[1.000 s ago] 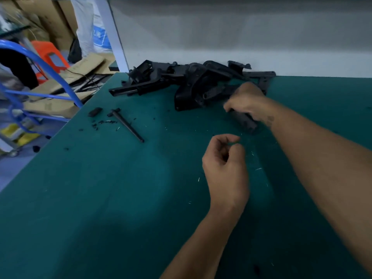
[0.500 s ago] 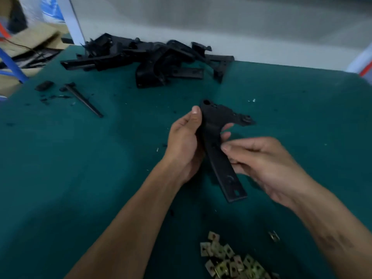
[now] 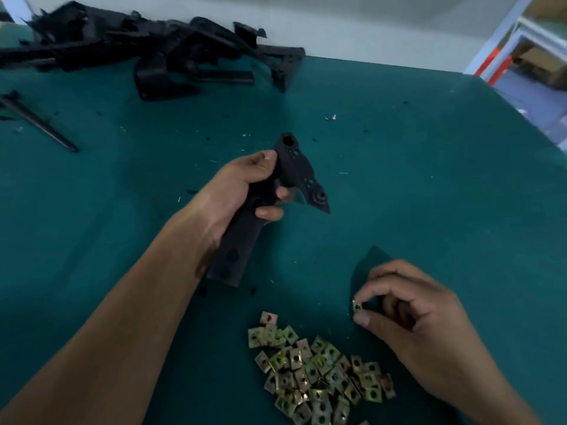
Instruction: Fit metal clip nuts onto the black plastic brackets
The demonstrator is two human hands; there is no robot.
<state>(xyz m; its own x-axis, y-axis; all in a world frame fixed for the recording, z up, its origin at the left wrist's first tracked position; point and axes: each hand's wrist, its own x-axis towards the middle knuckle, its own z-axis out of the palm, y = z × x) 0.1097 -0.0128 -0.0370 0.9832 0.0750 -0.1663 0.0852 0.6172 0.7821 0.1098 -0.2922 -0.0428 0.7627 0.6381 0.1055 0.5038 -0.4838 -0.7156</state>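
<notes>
The left hand (image 3: 245,191) is wrapped around a black plastic bracket (image 3: 294,167), its fingers (image 3: 270,213) clenched round the narrow middle so that the wide perforated end points away from the person and the long flat end runs back along the forearm. The bracket is lifted clear of the green tabletop (image 3: 429,179). The right hand (image 3: 411,314) hovers near the tabletop, just beyond the heap of clip nuts (image 3: 319,372), and pinches a single clip nut (image 3: 357,305) between thumb and forefinger; the other fingers are curled loosely.

So the step in hand looks like the pick-up: one bracket is readied and one nut taken from the heap, with the two well apart and nothing fitted yet. No clip nut can be seen on this bracket, though part of it is hidden by the hand.

The next move probably calls for bringing the nut across to the bracket, turning its open side toward an edge beside one of the holes, and pushing it on until it sits over that hole. More brackets (image 3: 171,53) lie piled at the far edge of the tabletop, beside a loose black rod (image 3: 40,125).
</notes>
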